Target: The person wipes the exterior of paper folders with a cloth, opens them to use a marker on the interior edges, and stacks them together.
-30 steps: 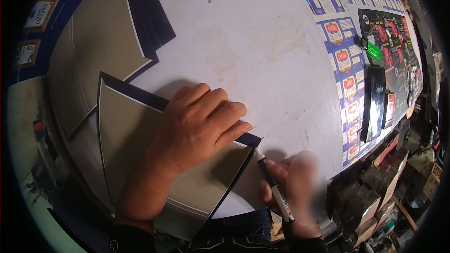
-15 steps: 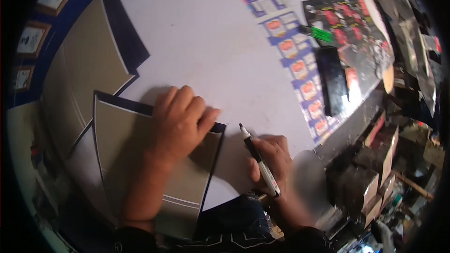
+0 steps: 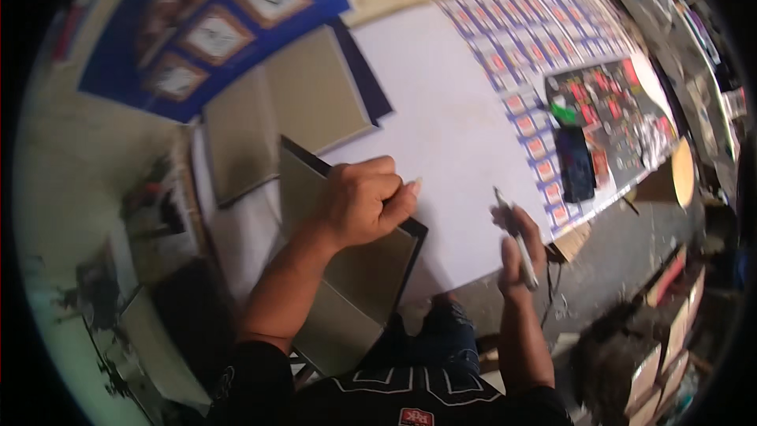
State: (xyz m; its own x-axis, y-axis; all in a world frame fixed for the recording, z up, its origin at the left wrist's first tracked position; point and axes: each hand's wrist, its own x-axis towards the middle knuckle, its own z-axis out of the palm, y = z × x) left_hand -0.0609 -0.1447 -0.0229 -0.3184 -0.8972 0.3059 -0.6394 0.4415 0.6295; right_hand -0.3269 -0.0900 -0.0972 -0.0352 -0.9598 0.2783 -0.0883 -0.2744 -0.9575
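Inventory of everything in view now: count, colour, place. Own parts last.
Table: one, white, centre
Front panel: one, khaki, dark-edged, under left hand
Rear panel: one, khaki, dark-edged, behind it
Marker: one, whitish, in right hand
Label-printed sheeting: count unclear, blue-white, table's right
Dark sheet: one, black-red, far right
Green item: one, green, dark sheet's left edge
Flat slab: one, black, below it
Picture board: one, blue, upper left
Boxes: several, brown, lower right
Clutter: uncountable, mixed, edges
Hands: two, left centre, right right
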